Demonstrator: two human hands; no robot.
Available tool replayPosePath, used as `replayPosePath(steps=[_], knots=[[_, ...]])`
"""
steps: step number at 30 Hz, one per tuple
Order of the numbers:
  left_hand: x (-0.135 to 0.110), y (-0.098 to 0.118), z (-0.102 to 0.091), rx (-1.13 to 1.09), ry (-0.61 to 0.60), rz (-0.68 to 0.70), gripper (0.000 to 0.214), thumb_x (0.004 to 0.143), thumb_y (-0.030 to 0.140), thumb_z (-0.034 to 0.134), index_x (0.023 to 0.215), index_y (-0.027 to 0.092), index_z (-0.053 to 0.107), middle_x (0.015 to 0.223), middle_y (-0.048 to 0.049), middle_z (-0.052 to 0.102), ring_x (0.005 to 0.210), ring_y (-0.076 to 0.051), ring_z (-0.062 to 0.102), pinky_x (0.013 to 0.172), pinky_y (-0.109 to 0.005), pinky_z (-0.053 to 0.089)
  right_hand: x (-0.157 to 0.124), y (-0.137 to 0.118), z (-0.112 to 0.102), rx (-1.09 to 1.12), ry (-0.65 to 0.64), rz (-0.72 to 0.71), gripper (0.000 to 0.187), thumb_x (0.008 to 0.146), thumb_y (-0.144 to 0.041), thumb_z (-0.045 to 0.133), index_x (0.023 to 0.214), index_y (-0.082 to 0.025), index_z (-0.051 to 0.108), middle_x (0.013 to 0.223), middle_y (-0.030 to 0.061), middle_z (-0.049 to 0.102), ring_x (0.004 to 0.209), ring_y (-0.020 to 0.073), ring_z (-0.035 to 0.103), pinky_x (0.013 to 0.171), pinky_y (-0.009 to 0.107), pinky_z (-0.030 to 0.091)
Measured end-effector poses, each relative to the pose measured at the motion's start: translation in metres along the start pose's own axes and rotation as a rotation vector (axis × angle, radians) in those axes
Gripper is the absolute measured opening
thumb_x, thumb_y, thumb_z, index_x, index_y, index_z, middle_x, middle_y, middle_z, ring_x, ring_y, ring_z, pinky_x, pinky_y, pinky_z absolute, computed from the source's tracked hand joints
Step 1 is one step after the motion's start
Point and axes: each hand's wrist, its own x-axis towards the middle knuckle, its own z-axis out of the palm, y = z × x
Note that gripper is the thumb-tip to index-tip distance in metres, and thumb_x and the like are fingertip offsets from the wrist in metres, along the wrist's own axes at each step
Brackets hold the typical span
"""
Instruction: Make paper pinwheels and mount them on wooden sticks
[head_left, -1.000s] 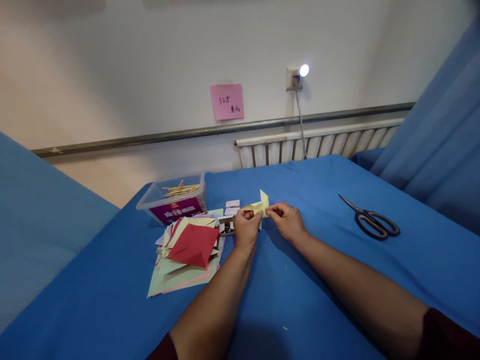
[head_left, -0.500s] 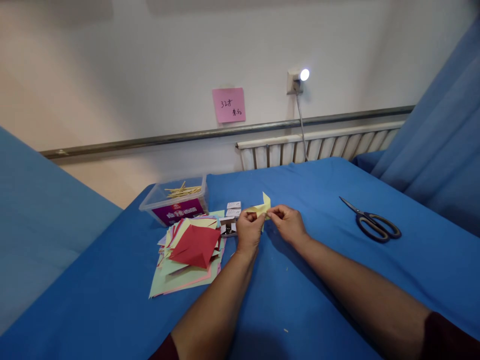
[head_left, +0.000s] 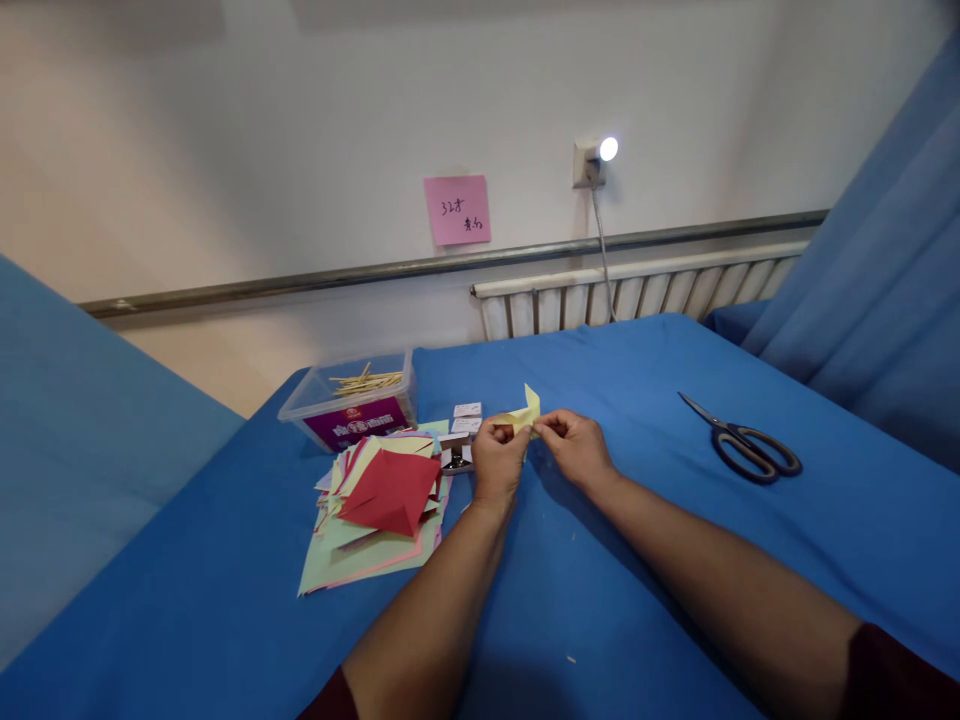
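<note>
- Pinching a folded piece of yellow paper, the left hand holds it over the middle of the blue worktop.
- The right hand has thumb and forefinger pressed together on the paper's right side, just beside the left thumb.
- One pointed flap of the paper stands up beyond both hands.
- Near the left hand, on its left, sits a small open box with dark, shiny pieces inside; two small white boxes lie behind it.
- Farther left, a red paper square tops a loose stack of coloured sheets.
- Behind the stack stands a clear plastic tub of thin sticks.
- Scissors lie well apart on the right.
</note>
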Motion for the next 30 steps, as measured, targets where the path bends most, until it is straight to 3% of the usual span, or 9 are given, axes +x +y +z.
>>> replayPosePath(steps=[16, 23, 30], knots=[[0.0016, -0.0001, -0.0012, 0.051, 0.001, 0.056, 0.031, 0.056, 0.019, 0.075, 0.084, 0.016, 0.062, 0.064, 0.0028, 0.062, 0.058, -0.012, 0.056, 0.058, -0.022, 0.043, -0.0001, -0.003, -0.0005, -0.01, -0.001, 0.014, 0.02, 0.08, -0.036, 0.059, 0.079, -0.02, 0.071, 0.075, 0.0032, 0.072, 0.065, 0.0166, 0.064, 0.063, 0.028, 0.047], [0.0028, -0.0001, -0.0038, 0.174, -0.011, 0.138, 0.015, 0.058, 0.021, 0.074, 0.072, 0.017, 0.07, 0.062, 0.0014, 0.063, 0.058, -0.012, 0.054, 0.059, -0.023, 0.041, 0.0003, -0.0026, -0.0006, 0.011, -0.01, 0.035, 0.019, 0.079, -0.036, 0.06, 0.078, -0.02, 0.07, 0.073, 0.0027, 0.071, 0.064, 0.0167, 0.063, 0.064, 0.029, 0.048], [0.0048, -0.0062, -0.0048, 0.117, -0.066, 0.109, 0.021, 0.059, 0.022, 0.075, 0.079, 0.017, 0.07, 0.068, 0.0012, 0.066, 0.062, -0.012, 0.056, 0.062, -0.023, 0.042, 0.0067, 0.0021, -0.0018, 0.115, 0.026, -0.073, 0.014, 0.073, -0.034, 0.064, 0.072, -0.021, 0.067, 0.103, 0.0058, 0.069, 0.096, 0.0204, 0.063, 0.092, 0.036, 0.045]])
